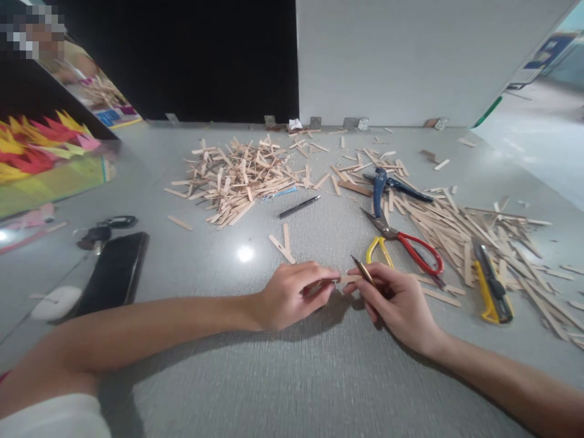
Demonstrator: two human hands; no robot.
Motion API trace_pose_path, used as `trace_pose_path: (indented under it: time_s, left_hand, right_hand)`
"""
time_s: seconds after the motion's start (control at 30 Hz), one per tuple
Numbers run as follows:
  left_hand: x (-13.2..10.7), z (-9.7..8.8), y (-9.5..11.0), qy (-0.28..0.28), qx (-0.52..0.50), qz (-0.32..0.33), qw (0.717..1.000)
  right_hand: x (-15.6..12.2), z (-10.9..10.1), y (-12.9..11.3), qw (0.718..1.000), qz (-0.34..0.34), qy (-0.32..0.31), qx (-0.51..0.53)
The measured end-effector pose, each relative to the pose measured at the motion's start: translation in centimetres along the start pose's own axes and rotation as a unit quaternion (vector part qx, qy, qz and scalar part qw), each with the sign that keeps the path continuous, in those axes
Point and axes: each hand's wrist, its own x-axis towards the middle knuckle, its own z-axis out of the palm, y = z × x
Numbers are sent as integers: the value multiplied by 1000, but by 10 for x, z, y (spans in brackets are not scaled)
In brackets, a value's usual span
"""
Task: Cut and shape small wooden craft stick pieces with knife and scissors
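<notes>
My left hand (296,293) is closed in a pinch on one end of a short flat wooden stick (349,279), just above the grey table. The stick's other end meets the fingertips of my right hand (398,301). Those right fingers are also closed round a slim pen-like tool (362,269) with a dark pointed tip and a gold-coloured body. Its tip points up and to the left; whether it is a pen or a blade I cannot tell. Two wooden pieces (283,244) lie in a V just beyond my left hand.
Beyond my hands lie a heap of short wooden pieces (241,176), a black pen (299,207), red-and-yellow-handled scissors (401,237) and a blue-handled tool (379,188). Longer sticks (438,228) and a yellow cutter (490,286) are right. A phone (114,271) and keys (95,236) lie left.
</notes>
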Motion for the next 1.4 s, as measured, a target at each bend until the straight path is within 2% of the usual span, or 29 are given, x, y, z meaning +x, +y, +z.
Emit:
trace_pose_path:
  time_s: [0.2,0.43,0.63,0.77,0.87,0.93,1.03,1.17,1.4]
  left_hand:
    - [0,1,-1,-3,-17,11,1000]
    - [2,0,2,-10,-37,-48,998]
    - [1,0,0,-53,-71,-96,991]
    - [6,-3,1,-90,-160,-205,961]
    - [10,-5,2,-94,-237,-277,927]
    - [11,-6,2,-98,-268,-297,911]
    - [10,-6,2,-114,-281,-298,905]
    - [9,-6,2,-122,-270,-287,911]
    - [10,-6,3,-128,-247,-276,920]
  right_hand:
    - [-1,0,-1,1000,0,-14,-1]
    - [-2,0,-2,1000,3,-7,15]
    - [-2,1,1,999,-13,29,16]
    - [-2,0,5,995,-62,75,35]
    - [-6,1,10,994,-95,57,5]
    - [-10,2,13,992,-119,28,-44]
    - [-15,2,15,977,-171,-7,-128]
    - [-13,1,12,951,-229,-16,-207]
    - [-10,2,13,943,-251,30,-216]
